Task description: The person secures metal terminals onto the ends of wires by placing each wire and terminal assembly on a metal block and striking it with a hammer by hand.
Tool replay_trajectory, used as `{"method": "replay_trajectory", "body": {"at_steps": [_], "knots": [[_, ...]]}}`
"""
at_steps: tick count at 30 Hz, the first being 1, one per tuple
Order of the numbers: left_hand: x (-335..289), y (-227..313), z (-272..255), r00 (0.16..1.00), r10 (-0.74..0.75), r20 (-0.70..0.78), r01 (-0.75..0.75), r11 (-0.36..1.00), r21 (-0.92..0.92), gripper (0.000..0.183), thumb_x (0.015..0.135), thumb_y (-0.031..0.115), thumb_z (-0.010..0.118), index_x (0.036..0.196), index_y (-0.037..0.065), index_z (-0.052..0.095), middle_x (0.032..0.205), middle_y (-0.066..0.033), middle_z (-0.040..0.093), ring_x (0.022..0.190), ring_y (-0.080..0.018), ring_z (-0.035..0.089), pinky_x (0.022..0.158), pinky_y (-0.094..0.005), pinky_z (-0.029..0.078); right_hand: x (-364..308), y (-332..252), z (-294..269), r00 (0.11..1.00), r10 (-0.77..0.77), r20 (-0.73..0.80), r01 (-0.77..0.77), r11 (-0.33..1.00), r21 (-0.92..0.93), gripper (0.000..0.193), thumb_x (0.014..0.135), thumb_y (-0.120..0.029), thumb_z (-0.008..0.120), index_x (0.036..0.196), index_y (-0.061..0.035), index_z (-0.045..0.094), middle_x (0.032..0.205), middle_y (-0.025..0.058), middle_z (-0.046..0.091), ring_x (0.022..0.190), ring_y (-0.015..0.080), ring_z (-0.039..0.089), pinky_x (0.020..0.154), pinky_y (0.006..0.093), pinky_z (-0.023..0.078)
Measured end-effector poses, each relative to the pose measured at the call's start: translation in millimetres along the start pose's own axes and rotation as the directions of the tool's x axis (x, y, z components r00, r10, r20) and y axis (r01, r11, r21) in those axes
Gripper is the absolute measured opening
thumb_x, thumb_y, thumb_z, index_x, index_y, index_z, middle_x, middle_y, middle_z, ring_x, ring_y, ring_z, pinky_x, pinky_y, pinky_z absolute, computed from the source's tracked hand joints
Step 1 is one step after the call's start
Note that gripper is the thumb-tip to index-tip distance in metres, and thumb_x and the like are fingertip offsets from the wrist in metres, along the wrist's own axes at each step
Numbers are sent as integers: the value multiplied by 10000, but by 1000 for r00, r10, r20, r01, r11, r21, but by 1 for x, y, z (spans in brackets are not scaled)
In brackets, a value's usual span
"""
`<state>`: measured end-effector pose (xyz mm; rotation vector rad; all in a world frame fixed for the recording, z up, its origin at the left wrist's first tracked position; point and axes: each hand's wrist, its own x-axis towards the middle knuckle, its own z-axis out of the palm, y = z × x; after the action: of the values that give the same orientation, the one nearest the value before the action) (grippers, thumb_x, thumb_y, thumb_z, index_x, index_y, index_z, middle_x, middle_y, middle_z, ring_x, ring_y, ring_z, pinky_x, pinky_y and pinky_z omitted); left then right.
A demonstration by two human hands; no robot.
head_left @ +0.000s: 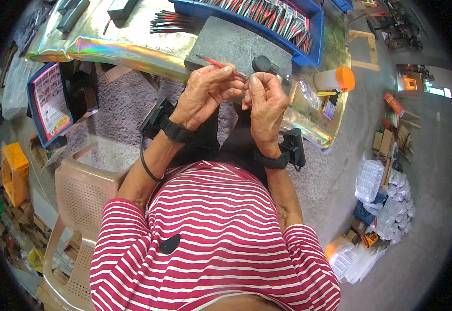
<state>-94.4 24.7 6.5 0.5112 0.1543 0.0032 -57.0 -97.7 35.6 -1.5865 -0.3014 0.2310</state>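
In front of me, at the near edge of a grey slab (pixel 221 39), my two hands meet around a slim red pointed stick (pixel 213 62). Thumb and fingers of my left hand (pixel 202 96) pinch it along its length, with the tip pointing up and left. My right hand (pixel 268 106) is closed in a pinch at the stick's other end, where the fingers hide what they grip. Just beyond the right fingertips, a round black piece (pixel 261 64) rests on the slab. Many similar red-and-black slim sticks (pixel 293 31) fill a blue bin (pixel 318 31) behind the slab.
A pile of slim sticks (pixel 171 22) lies left of the slab on the shiny gold-covered table (pixel 138 39). To the right stands a clear jar with an orange lid (pixel 345 79). A beige plastic chair (pixel 88 189) stands left; bagged goods (pixel 392 207) lie on the right floor.
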Motion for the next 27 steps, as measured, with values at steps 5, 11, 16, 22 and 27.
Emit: {"method": "replay_trajectory", "body": {"at_steps": [5,11,16,22,27], "knots": [[2,-2,-2,999,-54,-3,53,996,-76,191,825,143,504,948,-1,522,864,-111,585,772,-164,583,685,-260,490,-1,1,1,998,-59,-29,60,998,9,108,841,-110,473,818,-4,462,617,11,471,452,37,425,372,169,362],[4,-7,-4,996,-89,-2,88,989,-122,184,827,137,501,943,-5,522,859,-112,587,767,-170,585,694,-261,486,-3,1,0,993,-109,-38,106,990,-90,86,839,-88,469,819,-6,452,611,9,465,438,35,424,367,171,356],[4,-8,-1,995,-103,-16,99,986,-136,180,827,134,501,940,-5,521,851,-109,589,760,-170,586,687,-257,487,-4,2,0,994,-104,-38,101,993,-60,78,841,-82,461,820,-10,444,630,15,470,444,39,430,372,174,364],[4,-8,6,998,-47,-29,46,998,-51,178,825,133,505,934,-8,514,822,-102,586,722,-162,589,656,-250,493,-4,13,-4,984,-163,-72,147,971,-190,82,840,-77,464,831,4,463,654,29,495,466,45,446,392,175,379],[6,-12,14,983,168,-79,-149,967,206,159,801,99,519,888,-32,501,800,-112,578,662,-152,589,602,-239,500,-5,5,1,979,-167,-120,147,977,-157,103,835,-87,485,831,16,485,622,25,489,461,38,429,387,168,355]]}}
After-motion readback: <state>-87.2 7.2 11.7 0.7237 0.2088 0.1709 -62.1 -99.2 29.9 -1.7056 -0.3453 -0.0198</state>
